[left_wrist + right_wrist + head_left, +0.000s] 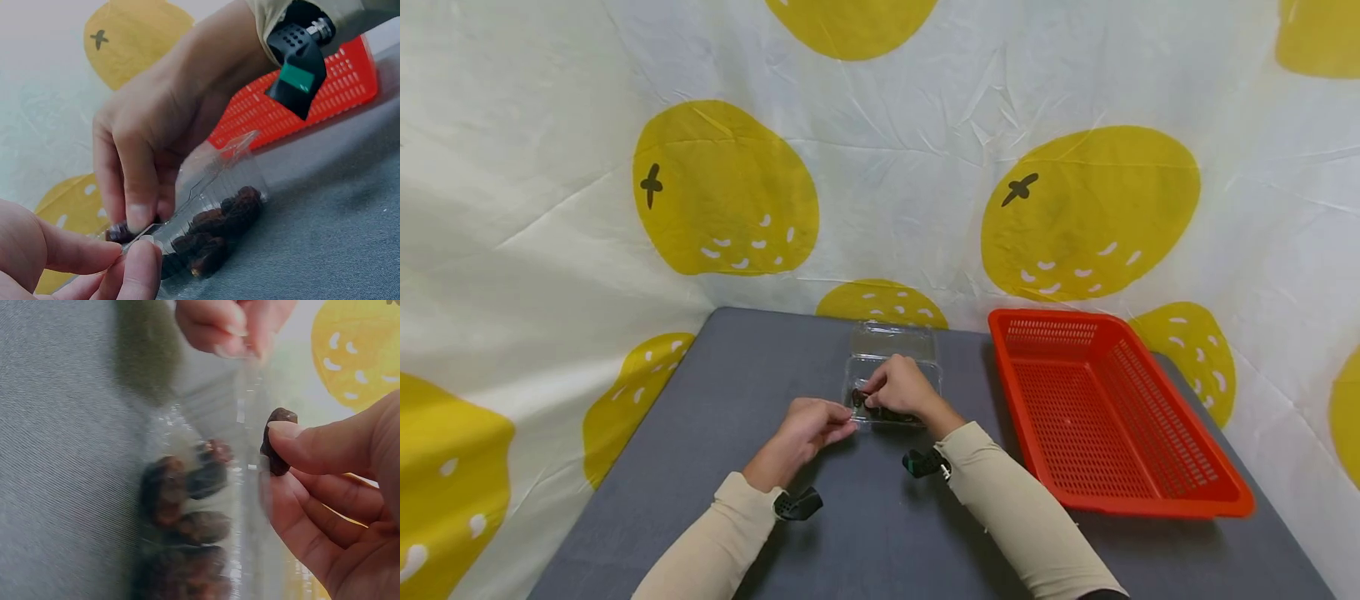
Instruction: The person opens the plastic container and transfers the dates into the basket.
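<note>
A clear plastic clamshell box [857,367] stands on the table with its lid folded back, away from me. Several dark brown, wrinkled dates [209,234] lie inside it, seen through the wall. My left hand [811,427] pinches the box's near left corner between thumb and fingers. Over the box opening, my right hand [904,387] pinches one date [279,440] between thumb and fingertips. In the right wrist view that date is at the rim, above the other dates [200,526].
A red plastic basket [1026,400] with slotted walls stands to the right, close to my right forearm. The grey table [737,367] meets a hanging cloth [910,208] printed with yellow fruit at the back and left.
</note>
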{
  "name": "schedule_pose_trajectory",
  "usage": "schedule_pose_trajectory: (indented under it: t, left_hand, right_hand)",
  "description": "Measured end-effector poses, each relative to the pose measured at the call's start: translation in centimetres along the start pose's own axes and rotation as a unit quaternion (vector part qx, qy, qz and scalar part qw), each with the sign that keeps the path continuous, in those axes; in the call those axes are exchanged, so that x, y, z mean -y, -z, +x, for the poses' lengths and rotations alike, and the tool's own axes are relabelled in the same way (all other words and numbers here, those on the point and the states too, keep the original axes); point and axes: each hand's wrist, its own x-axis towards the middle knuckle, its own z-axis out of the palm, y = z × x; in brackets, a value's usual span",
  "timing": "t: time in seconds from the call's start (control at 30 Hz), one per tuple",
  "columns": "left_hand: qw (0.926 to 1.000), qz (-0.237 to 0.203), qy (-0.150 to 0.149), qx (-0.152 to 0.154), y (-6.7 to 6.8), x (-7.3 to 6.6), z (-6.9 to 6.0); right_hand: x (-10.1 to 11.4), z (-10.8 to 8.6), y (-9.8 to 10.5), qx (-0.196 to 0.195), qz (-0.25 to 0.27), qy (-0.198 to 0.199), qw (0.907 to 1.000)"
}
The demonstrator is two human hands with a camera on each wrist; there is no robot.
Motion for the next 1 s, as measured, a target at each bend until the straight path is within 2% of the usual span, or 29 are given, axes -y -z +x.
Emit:
schedule_pose_trajectory:
  t: [0.3,0.67,1.0]
  left_hand:
    - [1.0000,-0.006,-0.001,0.007,0.1,0.0,0.0]
    - [1.0000,-0.005,0.000,0.004,0.0,0.0,0.1]
    - [1.0000,0.002,0.005,-0.002,0.0,-0.1,-0.1]
  right_hand:
    - [0.9,-0.3,2.6,0.016,0.011,-0.015,0.9997]
    - [1.3,-0.7,4.9,-0.003,-0.009,0.003,1.0000]
    - [1.4,-1.1,7.0,-0.001,-0.008,0.003,1.0000]
